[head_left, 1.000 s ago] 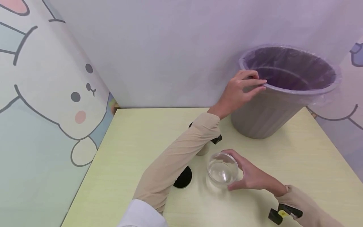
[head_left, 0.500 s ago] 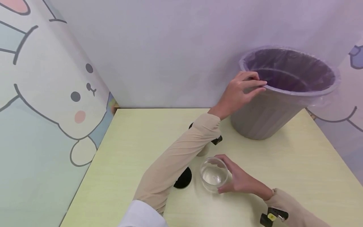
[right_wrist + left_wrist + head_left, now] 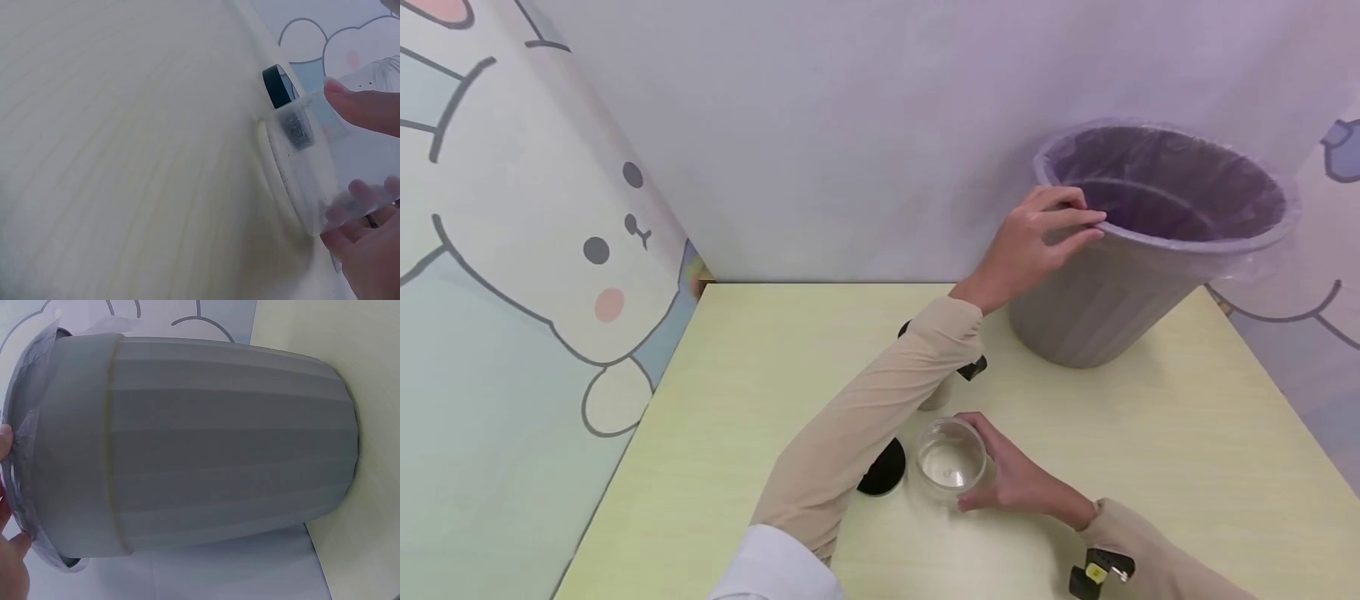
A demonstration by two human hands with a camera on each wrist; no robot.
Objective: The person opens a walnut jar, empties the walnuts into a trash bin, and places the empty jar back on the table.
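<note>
My left hand pinches the near left rim of a grey trash can, whose mouth is lined with a thin clear plastic bag. In the left wrist view the fingertips show at the bagged edge. Lower down, my right hand grips a clear, see-through jar from its right side, thumb and fingers on opposite walls. The jar has no lid on and looks empty. Just left of it lies a round black lid, partly covered by my left forearm.
A small beige object stands behind the left sleeve, mostly hidden. All of this is on a pale wooden table against a plain back wall. Cartoon-printed side walls close it in.
My right hand has moved the jar left, and slightly toward me, so that it is now close beside the black lid. The left hand stays on the trash can's rim.
</note>
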